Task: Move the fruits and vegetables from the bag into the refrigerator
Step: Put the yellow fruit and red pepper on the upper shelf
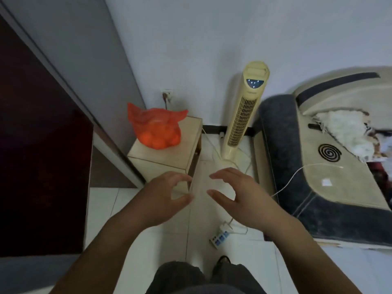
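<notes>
The left hand and right hand hover side by side over the floor, fingers loosely curved and released, grasping nothing. At 11 o'clock from them, the orange plastic bag sits on a small pale table, with round orange fruits showing through it. The dark red refrigerator stands at 9 o'clock. A cream tower fan stands at 1 o'clock, and a power strip lies at 6 o'clock.
</notes>
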Demonstrator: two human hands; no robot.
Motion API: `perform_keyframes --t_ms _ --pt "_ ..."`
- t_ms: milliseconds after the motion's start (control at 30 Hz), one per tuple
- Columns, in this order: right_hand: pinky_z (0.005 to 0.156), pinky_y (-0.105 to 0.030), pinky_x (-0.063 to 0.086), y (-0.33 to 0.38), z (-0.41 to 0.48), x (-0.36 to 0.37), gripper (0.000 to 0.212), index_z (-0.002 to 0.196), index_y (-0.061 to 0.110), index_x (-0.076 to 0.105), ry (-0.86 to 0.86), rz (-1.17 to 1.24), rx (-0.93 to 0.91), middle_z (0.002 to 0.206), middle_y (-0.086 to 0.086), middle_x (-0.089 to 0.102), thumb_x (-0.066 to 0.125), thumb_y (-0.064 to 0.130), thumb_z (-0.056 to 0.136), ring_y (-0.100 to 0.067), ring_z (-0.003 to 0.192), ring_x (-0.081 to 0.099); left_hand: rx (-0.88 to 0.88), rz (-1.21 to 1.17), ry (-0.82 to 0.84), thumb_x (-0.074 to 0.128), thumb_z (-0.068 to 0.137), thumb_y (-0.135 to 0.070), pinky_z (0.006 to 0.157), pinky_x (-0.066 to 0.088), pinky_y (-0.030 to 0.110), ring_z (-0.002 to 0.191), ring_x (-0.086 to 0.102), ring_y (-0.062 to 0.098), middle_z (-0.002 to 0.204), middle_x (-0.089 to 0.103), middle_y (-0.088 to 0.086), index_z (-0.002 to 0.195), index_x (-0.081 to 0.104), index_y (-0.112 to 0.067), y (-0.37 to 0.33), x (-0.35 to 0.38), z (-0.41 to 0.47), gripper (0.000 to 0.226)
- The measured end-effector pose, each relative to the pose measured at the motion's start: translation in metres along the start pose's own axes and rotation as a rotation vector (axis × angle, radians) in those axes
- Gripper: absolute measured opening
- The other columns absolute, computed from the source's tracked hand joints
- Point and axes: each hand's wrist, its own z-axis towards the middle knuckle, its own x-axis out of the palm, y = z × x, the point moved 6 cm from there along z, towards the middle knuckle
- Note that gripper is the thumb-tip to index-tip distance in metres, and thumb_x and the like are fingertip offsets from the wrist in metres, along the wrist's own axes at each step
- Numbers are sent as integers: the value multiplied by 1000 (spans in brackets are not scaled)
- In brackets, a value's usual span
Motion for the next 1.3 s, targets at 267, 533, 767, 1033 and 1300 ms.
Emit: perform_keyframes --t_ms 267,533,767,1033,1300 --pt "68 0 29 -51 65 -29 39 126 35 47 58 -57 29 125 19 47 49 48 89 10 96 37 -62 -68 -6 61 84 -43 92 41 24 115 46 1 132 48 -14 126 49 -38 -14 -11 72 44" --pt "77 -7 30 -60 191 -12 38 127 31 49 129 -63 -3 128 13 50 49 44 91 5 101 42 -127 -142 -23 62 85 -38 82 39 17 110 47 -2 129 49 -16 125 51 -35 58 -57 165 41" --pt "87 -15 38 -57 320 29 37 126 30 49 237 -96 4 126 12 50 48 45 92 -3 106 50 -142 -121 -4 60 88 -30 82 41 21 109 50 6 115 49 -13 124 55 -23 127 -131 267 37" --pt "80 -18 37 -73 433 88 30 118 27 55 358 -119 -17 117 7 57 53 38 90 -7 100 52 -198 -71 53 62 86 -30 92 46 29 109 55 11 122 59 -5 118 59 -23 217 -150 345 33" --pt "81 -24 45 -111 516 134 33 121 21 56 407 -113 9 120 2 59 55 32 90 -13 96 58 -216 -1 122 57 89 -28 96 38 22 119 49 12 130 53 -2 126 55 -19 294 -137 408 38"
